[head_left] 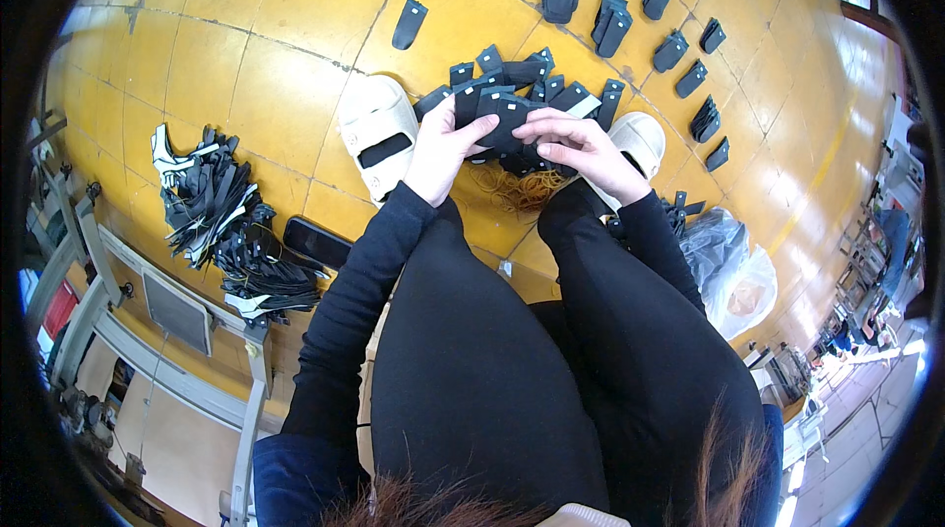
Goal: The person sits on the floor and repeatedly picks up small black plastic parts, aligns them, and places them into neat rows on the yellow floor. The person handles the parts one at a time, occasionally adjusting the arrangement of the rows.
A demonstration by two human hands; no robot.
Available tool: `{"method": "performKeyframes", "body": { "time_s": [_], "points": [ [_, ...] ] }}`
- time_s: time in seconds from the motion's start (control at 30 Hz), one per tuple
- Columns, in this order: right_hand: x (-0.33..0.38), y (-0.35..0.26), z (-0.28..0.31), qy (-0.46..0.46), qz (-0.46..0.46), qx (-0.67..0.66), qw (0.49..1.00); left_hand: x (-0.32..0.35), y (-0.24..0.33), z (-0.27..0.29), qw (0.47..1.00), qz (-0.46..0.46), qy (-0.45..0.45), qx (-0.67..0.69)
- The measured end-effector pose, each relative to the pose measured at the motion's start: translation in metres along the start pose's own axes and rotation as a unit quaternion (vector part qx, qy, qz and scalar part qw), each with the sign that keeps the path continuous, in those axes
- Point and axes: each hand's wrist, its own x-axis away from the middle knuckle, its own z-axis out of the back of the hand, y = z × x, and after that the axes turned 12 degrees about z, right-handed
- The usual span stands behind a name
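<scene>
- My fingers on both sides are curled shut on a stack of black flat pieces (507, 124): left hand (443, 148) grips its left end, right hand (581, 143) its right
- The stack sits above a pile of rubber bands (517, 187) between my white shoes (379, 133)
- More black pieces lie in rows (610, 20) farther off on the yellow floor (266, 25)

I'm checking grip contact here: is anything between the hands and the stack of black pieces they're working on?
Nothing visible is. The left hand and right hand both grip the stack of black pieces directly, fingers on its surface, above the loose pile on the yellow floor.
</scene>
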Motion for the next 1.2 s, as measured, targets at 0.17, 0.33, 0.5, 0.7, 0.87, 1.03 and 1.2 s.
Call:
{"method": "performKeyframes", "body": {
  "time_s": [0.17,0.33,0.5,0.7,0.87,1.03,1.2],
  "points": [
    [0.009,0.010,0.010,0.037,-0.013,-0.026,0.999,-0.001,0.002,0.010,0.999,0.024,-0.014,-0.021],
    [0.015,0.025,0.026,0.178,-0.077,-0.031,0.980,-0.001,0.001,0.010,0.999,0.036,-0.018,-0.001],
    [0.016,0.016,0.028,0.121,-0.064,0.016,0.990,0.000,0.000,0.008,0.996,0.070,-0.045,-0.023],
    [0.002,0.001,0.015,0.041,-0.022,0.015,0.999,0.000,-0.003,0.004,0.993,0.078,-0.078,-0.032],
    [0.000,-0.001,0.015,0.044,-0.017,0.012,0.999,-0.003,-0.003,0.008,0.994,0.068,-0.052,-0.065],
    [0.004,0.004,0.019,0.051,-0.018,-0.030,0.998,-0.004,-0.003,0.013,0.993,0.094,-0.059,-0.045],
    [0.003,0.004,0.016,0.056,-0.028,-0.046,0.997,-0.004,-0.003,0.008,0.994,0.089,-0.043,-0.043]
  ]
}}
